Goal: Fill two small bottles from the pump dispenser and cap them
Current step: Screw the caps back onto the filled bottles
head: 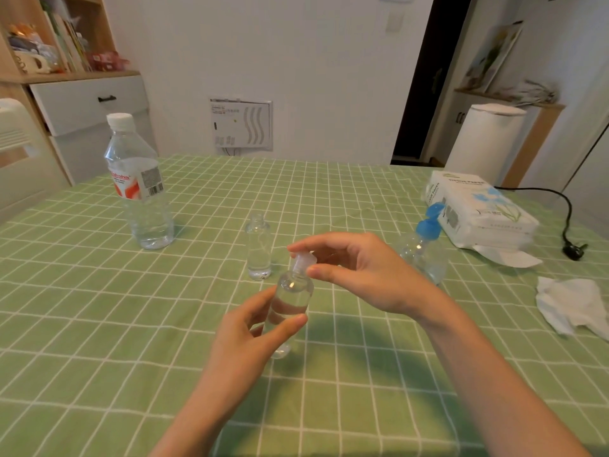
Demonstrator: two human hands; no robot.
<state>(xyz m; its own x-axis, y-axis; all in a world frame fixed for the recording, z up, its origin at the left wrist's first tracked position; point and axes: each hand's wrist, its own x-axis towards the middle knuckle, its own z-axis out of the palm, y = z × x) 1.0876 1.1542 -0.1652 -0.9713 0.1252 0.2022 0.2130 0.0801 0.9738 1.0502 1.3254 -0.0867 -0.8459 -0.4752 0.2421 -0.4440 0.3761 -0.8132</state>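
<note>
Head view, landmark: every place here is given from the small clear bottle that you hold over the green checked tablecloth.
Left hand: your fingers and thumb are wrapped round the lower body of that bottle, and it leans a little.
Right hand: thumb and forefinger pinch the clear cap seated on its neck.
Step in hand: it looks like capping the first bottle.
Doing it well: keep the bottle still and close to upright, hold the cap square on the neck, and turn only your right fingertips until it feels snug. A crooked start risks a leak.
Held bottle, contents: clear liquid, up to about the shoulder as far as you can tell.
Second small bottle: it stands just behind the held one, uncapped, and its level is hard to read.
Pump dispenser: it is behind your right hand, blue-topped, with some clear liquid inside.
Water bottle: it stands far back to the left, white cap on, with water low in it.
Tissue pack: it lies back on the right, beyond the dispenser.
</note>
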